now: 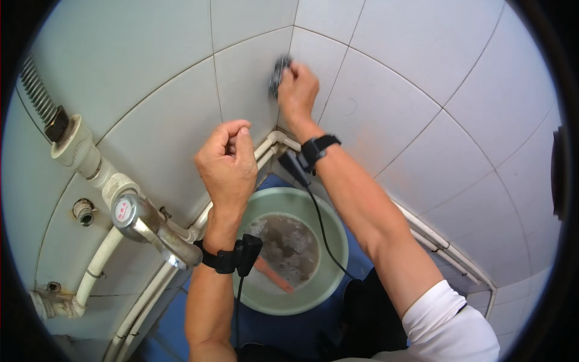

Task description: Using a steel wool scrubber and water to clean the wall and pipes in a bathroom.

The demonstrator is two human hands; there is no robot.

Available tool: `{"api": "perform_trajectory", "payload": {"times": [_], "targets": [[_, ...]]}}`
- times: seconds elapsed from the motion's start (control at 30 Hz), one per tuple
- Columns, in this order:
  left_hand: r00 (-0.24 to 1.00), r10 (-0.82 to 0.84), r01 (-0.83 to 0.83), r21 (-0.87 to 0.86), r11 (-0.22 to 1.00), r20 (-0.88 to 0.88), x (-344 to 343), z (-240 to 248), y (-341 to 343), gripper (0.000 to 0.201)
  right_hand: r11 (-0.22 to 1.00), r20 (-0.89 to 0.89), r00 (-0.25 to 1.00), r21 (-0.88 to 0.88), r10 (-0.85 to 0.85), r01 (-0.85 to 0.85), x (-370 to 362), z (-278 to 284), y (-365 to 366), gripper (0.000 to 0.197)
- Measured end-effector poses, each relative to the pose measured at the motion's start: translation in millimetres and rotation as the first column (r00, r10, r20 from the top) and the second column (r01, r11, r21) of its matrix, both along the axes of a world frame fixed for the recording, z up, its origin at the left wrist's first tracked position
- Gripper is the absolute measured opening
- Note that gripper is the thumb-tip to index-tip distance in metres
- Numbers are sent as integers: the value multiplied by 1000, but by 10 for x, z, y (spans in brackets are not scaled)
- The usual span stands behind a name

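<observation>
Your right hand (300, 89) pinches a grey, shiny wire scrubber (278, 76) at the corner of the white tiled walls (389, 90); your left hand (228, 158) is loosely curled, nothing visible in it. A weak pinch could drop the scrubber; lowering your right arm could dip the thin black cable (317, 211) into the murky water (289, 241) in the round pale-green basin (274, 198).
</observation>
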State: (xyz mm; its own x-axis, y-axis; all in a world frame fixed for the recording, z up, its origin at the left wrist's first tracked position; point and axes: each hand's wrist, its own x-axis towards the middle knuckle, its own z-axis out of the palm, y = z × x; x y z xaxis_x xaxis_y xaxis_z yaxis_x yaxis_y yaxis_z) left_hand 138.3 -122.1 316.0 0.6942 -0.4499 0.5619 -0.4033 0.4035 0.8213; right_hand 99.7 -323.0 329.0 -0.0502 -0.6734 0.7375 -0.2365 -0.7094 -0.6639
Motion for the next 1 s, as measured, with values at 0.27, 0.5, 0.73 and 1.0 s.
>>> {"api": "perform_trajectory", "payload": {"times": [0.27,0.5,0.73,1.0], "targets": [[999,48,-49,77,996,14,192,-60,98,13,997,-138,988,32,74,-70,-65,660,56,24],[999,41,-44,122,992,24,223,-190,0,15,998,75,996,13,56,-57,11,-141,-28,17],[995,56,-71,192,979,84,221,-304,-1,15,973,-35,994,212,103,-93,-79,-400,98,22],[997,41,-52,166,985,72,232,-220,-47,15,990,103,995,-142,19,-4,54,-46,-50,19]]}}
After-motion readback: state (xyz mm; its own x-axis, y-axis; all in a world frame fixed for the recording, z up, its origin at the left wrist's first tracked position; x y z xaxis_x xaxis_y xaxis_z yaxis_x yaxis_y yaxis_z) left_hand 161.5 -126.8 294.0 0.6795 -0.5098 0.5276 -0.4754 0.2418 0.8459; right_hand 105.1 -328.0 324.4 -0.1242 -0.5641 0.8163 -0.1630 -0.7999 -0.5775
